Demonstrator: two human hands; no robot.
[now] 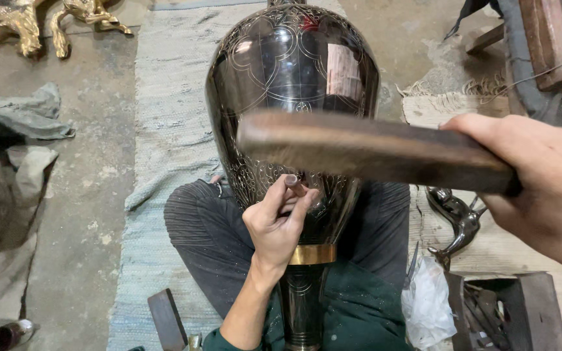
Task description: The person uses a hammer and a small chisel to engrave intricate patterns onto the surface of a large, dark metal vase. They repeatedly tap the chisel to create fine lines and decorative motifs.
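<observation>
A large dark metal vase point(281, 71) with fine engraved line patterns and a brass band lies across my lap, its wide body pointing away from me. My left hand point(278, 221) pinches a small chisel-like tool point(292, 181) against the lower body of the vase. In my right hand point(548, 182) is a long flat wooden mallet point(365, 149), gripped at one end and held across the vase above the left hand.
I sit cross-legged on a striped woven mat point(164, 130). Brass animal figures point(34, 23) stand at the far left, rags point(24, 117) lie left. A dark metal figure point(456, 224), a plastic bag point(427, 302) and a box of tools point(502, 309) sit right.
</observation>
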